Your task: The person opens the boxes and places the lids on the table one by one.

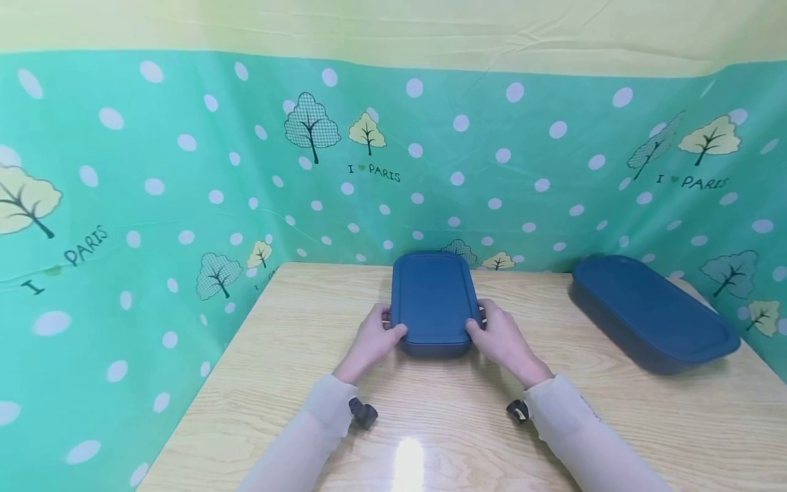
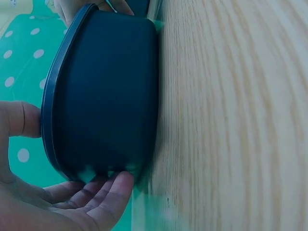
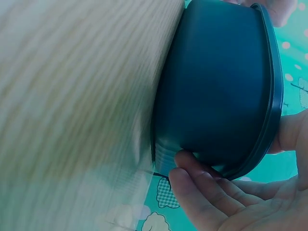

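Note:
A dark blue lidded box (image 1: 434, 297) with rounded corners sits near the back of the wooden table, its lid on. My left hand (image 1: 376, 336) grips its left side, thumb on the lid's edge and fingers along the wall. On the opposite side my right hand (image 1: 501, 336) holds it the same way. In the left wrist view, the left fingers (image 2: 113, 195) lie against the box's wall (image 2: 108, 96) below the rim. The right wrist view shows the right fingers (image 3: 202, 185) against the other end of the wall (image 3: 216, 82).
A second, longer dark blue lidded box (image 1: 654, 311) stands at the right side of the table (image 1: 277, 410). Behind and to the left hangs a green dotted cloth (image 1: 479, 157) with printed trees. Dark wrist pieces (image 1: 363, 413) sit at both cuffs.

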{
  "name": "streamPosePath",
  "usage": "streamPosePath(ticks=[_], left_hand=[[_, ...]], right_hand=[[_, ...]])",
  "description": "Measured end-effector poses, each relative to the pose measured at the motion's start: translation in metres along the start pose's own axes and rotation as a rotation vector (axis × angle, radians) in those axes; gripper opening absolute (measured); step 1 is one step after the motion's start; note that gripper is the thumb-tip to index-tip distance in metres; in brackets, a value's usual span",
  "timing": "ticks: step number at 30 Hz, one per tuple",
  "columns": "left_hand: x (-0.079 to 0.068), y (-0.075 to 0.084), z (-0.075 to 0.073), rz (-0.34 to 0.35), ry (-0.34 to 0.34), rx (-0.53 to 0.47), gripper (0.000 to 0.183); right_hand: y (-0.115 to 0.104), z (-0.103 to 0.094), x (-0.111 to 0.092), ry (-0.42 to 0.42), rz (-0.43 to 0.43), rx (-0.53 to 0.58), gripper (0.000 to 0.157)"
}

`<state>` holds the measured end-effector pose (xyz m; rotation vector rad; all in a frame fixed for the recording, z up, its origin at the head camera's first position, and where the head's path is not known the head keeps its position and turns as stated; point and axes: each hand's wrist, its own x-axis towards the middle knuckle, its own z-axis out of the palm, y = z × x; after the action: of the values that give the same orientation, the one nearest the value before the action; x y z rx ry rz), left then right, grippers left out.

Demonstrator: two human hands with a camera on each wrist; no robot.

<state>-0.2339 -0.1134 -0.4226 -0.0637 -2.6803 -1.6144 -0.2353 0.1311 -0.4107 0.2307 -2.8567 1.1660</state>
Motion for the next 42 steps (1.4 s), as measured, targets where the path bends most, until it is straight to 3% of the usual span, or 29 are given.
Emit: streamPosePath(ticks=[24,34,42], left_hand=[[0.002,0.001,-0.006,-0.016,0.016,0.044,0.041],[0.003,0.000,-0.006,-0.004,0.046,0.036,0.046],[0.010,-0.006,-0.005,0.015,0.062,0.005,0.043]], right_hand=[[-0.005,0.004,0.001,-0.017,0.006,0.013,0.054],[-0.006,-0.005,0.013,-0.050,0.072,0.042,0.058],[-0.006,-0.007,0.020,-0.106,0.147,0.148,0.060]])
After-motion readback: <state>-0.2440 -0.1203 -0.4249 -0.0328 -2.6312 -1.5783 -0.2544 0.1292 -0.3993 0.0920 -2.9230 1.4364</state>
